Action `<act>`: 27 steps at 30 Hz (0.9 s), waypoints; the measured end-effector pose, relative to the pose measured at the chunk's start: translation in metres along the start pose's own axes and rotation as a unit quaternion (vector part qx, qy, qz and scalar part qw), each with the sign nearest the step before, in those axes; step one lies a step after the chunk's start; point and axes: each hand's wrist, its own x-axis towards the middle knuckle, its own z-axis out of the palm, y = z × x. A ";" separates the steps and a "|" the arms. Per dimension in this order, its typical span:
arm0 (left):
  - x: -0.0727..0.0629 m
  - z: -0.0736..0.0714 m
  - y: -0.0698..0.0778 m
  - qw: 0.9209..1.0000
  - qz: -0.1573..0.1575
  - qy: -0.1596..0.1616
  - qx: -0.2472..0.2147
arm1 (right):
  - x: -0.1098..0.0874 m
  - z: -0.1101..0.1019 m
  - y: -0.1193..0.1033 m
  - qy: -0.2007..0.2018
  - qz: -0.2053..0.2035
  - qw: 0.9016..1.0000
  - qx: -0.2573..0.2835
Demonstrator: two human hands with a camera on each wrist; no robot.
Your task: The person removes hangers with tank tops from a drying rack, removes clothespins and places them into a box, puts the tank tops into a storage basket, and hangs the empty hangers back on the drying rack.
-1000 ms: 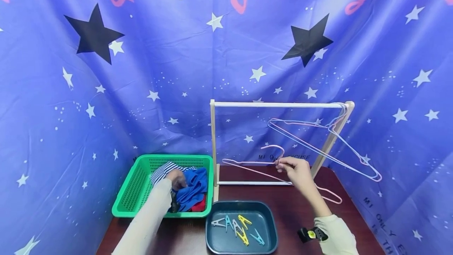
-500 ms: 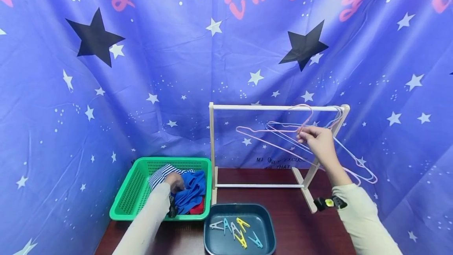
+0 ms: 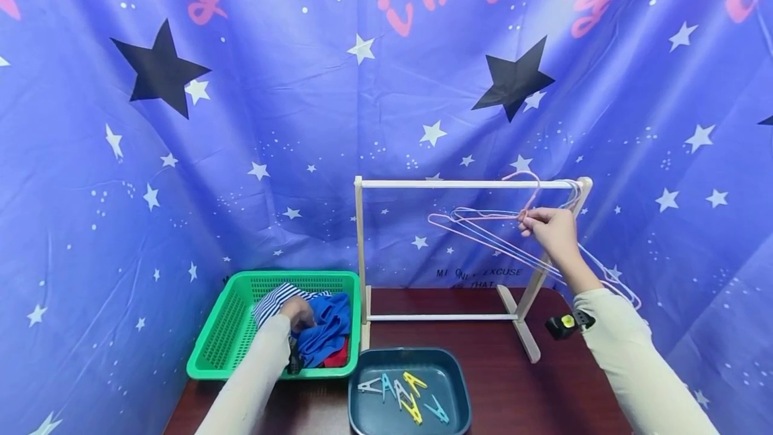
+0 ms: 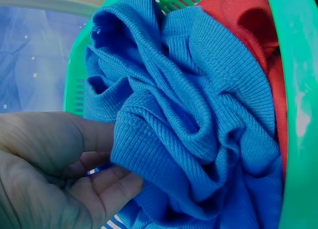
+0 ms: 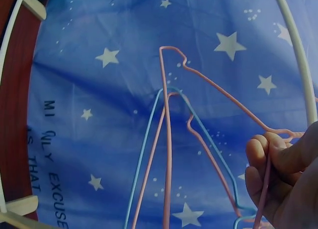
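Observation:
My right hand (image 3: 552,233) pinches a pink wire hanger (image 5: 223,92) at the neck, beside the rack. The hanger's hook arches over the white top rail (image 3: 423,184) in the head view. Behind it, a blue hanger (image 5: 144,149) and another pink hanger (image 5: 211,157) hang near the rack's right post. Down in the green basket (image 3: 211,334), my left hand (image 3: 297,314) has thumb and fingers at the ribbed edge of a blue knit garment (image 4: 169,114), pinching it. Some fingertips are hidden by the cloth. A red garment (image 4: 248,20) and a striped cloth (image 3: 279,301) lie beside it.
A dark tray (image 3: 453,368) holding several clothespins (image 3: 413,411) stands in front of the wooden rack (image 3: 360,247), to the basket's right. The rack stands on the dark red table (image 3: 495,381). A purple starry curtain (image 3: 302,119) closes in the back and sides.
My right hand has risen and moved right with the pink hanger, bringing its hook from below the top rail up to it. My left hand stays in the basket.

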 end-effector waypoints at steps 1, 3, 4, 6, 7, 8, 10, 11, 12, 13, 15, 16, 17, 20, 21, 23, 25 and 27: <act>-0.016 -0.002 0.007 1.000 0.000 0.006 0.003 | 0.001 0.000 0.001 0.002 0.003 1.000 -0.013; -0.033 -0.006 0.013 1.000 0.003 0.004 0.003 | 0.002 -0.001 0.004 0.001 0.007 1.000 -0.030; -0.039 -0.007 0.015 1.000 0.000 0.003 0.001 | 0.002 -0.001 0.006 -0.001 0.009 0.999 -0.037; -0.045 -0.010 0.018 1.000 0.009 0.008 0.015 | 0.003 -0.003 0.007 -0.004 0.011 0.999 -0.047; -0.047 -0.012 0.019 1.000 0.007 0.008 0.016 | 0.004 -0.004 0.008 -0.003 0.011 0.998 -0.055; -0.047 -0.013 0.020 1.000 0.011 0.010 0.023 | 0.004 -0.005 0.009 -0.003 0.012 0.998 -0.064; -0.046 -0.015 0.021 0.999 0.022 0.021 0.043 | 0.005 -0.007 0.010 -0.001 0.015 0.996 -0.085; -0.045 -0.015 0.021 0.998 0.028 0.026 0.054 | 0.005 -0.008 0.011 0.000 0.017 0.995 -0.096; -0.043 -0.016 0.021 0.998 0.031 0.026 0.058 | 0.006 -0.009 0.012 0.002 0.020 0.994 -0.109; -0.042 -0.016 0.021 0.997 0.034 0.026 0.063 | 0.006 -0.010 0.013 0.003 0.024 0.992 -0.120; -0.042 -0.016 0.021 0.997 0.037 0.024 0.070 | 0.006 -0.012 0.015 0.002 0.030 0.992 -0.126; -0.042 -0.016 0.021 0.997 0.037 0.022 0.071 | 0.007 -0.013 0.017 0.003 0.032 0.991 -0.129; -0.042 -0.015 0.021 0.997 0.036 0.020 0.069 | 0.007 -0.014 0.019 0.003 0.032 0.991 -0.130; -0.045 -0.013 0.020 0.997 0.032 0.021 0.068 | 0.007 -0.016 0.025 0.003 0.034 0.992 -0.121; -0.046 -0.012 0.019 0.998 0.027 0.020 0.062 | 0.007 -0.017 0.026 0.004 0.035 0.993 -0.117; -0.046 -0.012 0.019 0.998 0.023 0.021 0.058 | 0.007 -0.018 0.027 0.005 0.036 0.994 -0.101; -0.047 -0.011 0.019 0.998 0.021 0.025 0.061 | 0.007 -0.019 0.029 0.006 0.040 0.996 -0.077; -0.048 -0.010 0.020 0.997 0.019 0.028 0.062 | 0.007 -0.019 0.030 0.009 0.044 0.997 -0.056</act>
